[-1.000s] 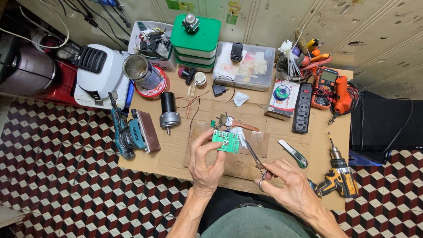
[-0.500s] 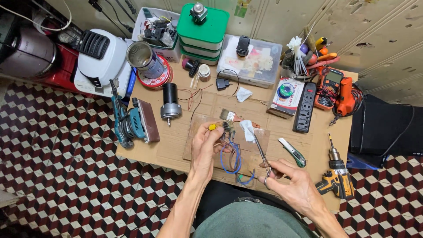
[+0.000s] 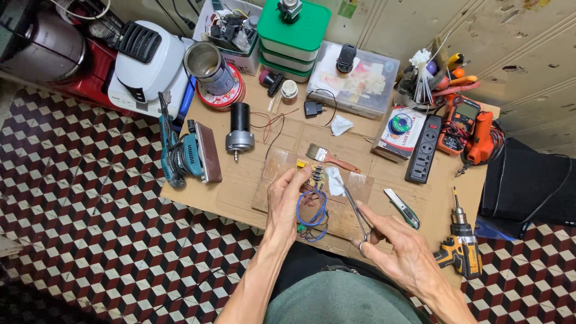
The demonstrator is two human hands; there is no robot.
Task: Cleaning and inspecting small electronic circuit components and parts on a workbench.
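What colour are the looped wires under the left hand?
Blue: the wires loop beside the left hand, clearest in the head view.

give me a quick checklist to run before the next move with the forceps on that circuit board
1. Left hand steadies the circuit board: ok, its fingers rest on the board's edge.
2. Right hand grips the forceps: ok, fingers are in the ring handles.
3. Forceps tips on the part: cannot tell, the tips are too small to see.
4. Blue wires clear of the tool: not ok, the loop lies right beside the forceps.
5. Paintbrush out of the way: ok, it lies beyond the board.
6. Utility knife clear of the right hand: not ok, it lies close beside the fingers.
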